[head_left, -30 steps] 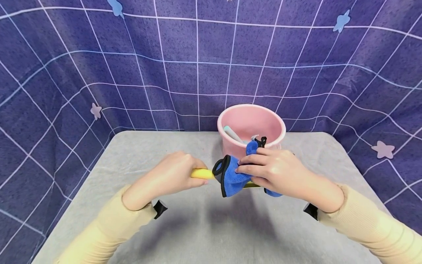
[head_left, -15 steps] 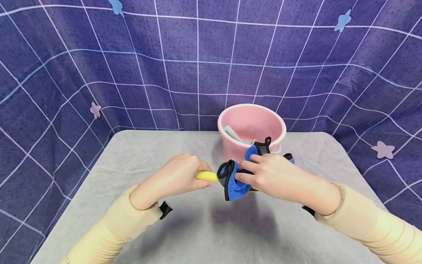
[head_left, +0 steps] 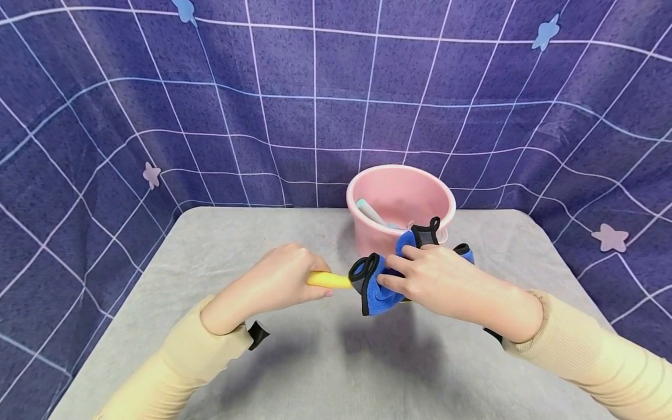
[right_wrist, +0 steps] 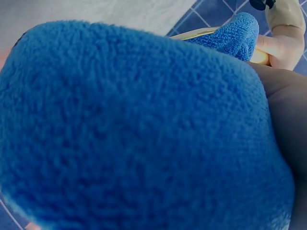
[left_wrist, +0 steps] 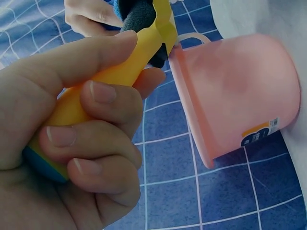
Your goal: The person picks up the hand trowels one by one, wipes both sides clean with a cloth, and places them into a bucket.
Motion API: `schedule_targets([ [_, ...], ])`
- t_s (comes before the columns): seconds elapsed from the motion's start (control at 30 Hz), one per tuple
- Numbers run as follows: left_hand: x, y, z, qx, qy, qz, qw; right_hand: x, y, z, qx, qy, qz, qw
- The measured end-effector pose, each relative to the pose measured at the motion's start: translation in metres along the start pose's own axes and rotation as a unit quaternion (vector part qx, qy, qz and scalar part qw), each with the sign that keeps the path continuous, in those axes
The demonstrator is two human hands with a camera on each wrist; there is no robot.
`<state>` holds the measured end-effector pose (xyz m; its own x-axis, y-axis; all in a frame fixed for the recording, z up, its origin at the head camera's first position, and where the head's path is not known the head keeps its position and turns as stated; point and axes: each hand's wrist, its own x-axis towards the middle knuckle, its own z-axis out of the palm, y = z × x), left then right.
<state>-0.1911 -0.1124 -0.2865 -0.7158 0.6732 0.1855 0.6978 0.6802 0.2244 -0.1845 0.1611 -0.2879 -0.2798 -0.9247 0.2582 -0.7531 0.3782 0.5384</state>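
My left hand (head_left: 283, 277) grips the yellow handle (head_left: 331, 280) of a tool above the table. In the left wrist view its fingers wrap the handle (left_wrist: 120, 67), whose butt end is teal. My right hand (head_left: 441, 277) holds a blue cloth (head_left: 380, 297) with black edging and hanging loops around the tool's far part. The cloth hides most of that part, so its kind cannot be told; a yellow edge shows beneath it. Fuzzy blue cloth (right_wrist: 134, 129) fills most of the right wrist view and hides the right fingers there.
A pink bucket (head_left: 362, 236) stands on the grey-covered table (head_left: 236, 233), just behind the cloth. A white and teal object (head_left: 370, 212) leans inside it. A blue gridded curtain (head_left: 283, 116) with stars surrounds the table's back and sides.
The cloth has slid slightly right, and its back corner with the loop stands out more beside the right hand. Less of the yellow part beneath shows. My left hand keeps its grip, shifting only slightly.
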Motion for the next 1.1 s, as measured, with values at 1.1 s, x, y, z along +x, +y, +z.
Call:
schedule_targets([
  [1.1, -0.028, -0.022, -0.004, -0.026, -0.034, -0.002, 0.9991, -0.033, 0.0, 0.007, 0.01, 0.001, 0.018, 1.0],
])
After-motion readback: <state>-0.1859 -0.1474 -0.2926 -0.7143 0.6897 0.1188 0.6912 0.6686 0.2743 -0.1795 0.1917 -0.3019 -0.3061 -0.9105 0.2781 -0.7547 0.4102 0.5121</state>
